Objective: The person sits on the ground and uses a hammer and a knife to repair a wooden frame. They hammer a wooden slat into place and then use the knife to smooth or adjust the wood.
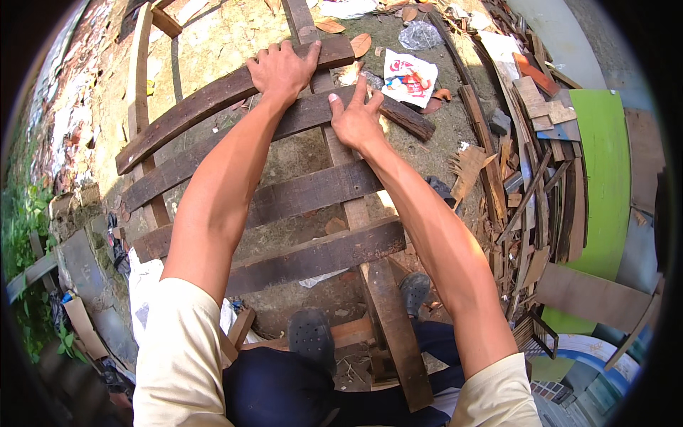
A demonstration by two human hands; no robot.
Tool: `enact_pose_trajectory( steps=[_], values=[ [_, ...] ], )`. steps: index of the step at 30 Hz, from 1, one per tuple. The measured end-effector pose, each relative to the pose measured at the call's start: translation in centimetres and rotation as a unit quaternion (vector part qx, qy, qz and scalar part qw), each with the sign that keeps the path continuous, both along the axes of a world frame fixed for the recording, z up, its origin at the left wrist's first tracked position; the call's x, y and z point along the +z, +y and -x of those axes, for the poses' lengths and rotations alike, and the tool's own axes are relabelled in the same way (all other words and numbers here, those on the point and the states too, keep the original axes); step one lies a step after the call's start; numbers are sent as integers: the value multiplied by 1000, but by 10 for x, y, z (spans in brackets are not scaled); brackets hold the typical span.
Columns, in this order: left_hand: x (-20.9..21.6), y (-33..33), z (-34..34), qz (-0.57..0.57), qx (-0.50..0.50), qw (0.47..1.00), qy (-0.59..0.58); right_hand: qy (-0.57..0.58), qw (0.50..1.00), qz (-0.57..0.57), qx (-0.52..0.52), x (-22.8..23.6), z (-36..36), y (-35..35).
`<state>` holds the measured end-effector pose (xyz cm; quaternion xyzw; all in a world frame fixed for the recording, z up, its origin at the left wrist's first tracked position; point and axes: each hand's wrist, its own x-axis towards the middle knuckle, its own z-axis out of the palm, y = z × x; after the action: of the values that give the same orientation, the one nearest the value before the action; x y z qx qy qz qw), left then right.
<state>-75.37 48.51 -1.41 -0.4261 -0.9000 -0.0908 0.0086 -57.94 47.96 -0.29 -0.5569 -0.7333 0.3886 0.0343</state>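
Observation:
Several dark wooden slats lie crosswise over two long wooden rails, a left rail (138, 85) and a right rail (393, 331). My left hand (281, 72) rests on the farthest slat (203, 101) near its right end, fingers curled over the far edge and thumb out to the side. On the second slat (307, 114), my right hand (358, 124) grips around the right end, with thumb and forefinger pointing away from me. Two nearer slats, a third slat (313, 191) and a nearest slat (320, 255), lie untouched, partly covered by my left forearm.
A short dark wood piece (407, 118) lies beyond my right hand, near a white printed plastic bag (409, 77) and dry leaves. Scrap wood (530, 164) is heaped at right beside a green panel (599, 178). My shoe (311, 338) stands close to the frame.

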Motion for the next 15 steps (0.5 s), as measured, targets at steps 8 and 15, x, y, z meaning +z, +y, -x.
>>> enact_pose_trajectory(
  steps=[8, 15],
  values=[
    [0, -3, 10, 18, -7, 1000, 6, -97, 994, 39, 34, 24, 17, 36],
    [-1, -1, 10, 27, -16, 999, 12, 145, 957, -252, 12, 45, 90, 142]
  ],
)
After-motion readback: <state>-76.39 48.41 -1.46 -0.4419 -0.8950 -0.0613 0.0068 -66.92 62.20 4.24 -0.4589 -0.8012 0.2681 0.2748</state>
